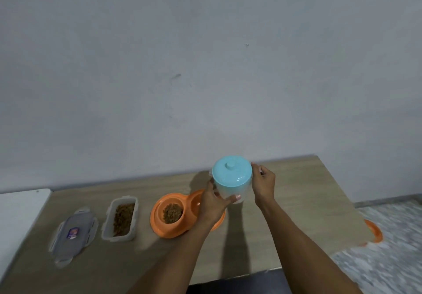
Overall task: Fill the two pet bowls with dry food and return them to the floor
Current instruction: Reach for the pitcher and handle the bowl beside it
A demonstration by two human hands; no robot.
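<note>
My left hand [213, 204] and right hand [265, 185] are both wrapped around a jar with a blue lid [231, 179], held above the table [296, 202]. Just left of the jar is the orange double bowl [159, 223], one side filled with dry food [172, 212]. Farther left stand the open food box [121, 219] and its lid [73, 234].

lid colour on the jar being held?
Light blue lid, knob on top, seen in the head view; the jar body is whitish.
</note>
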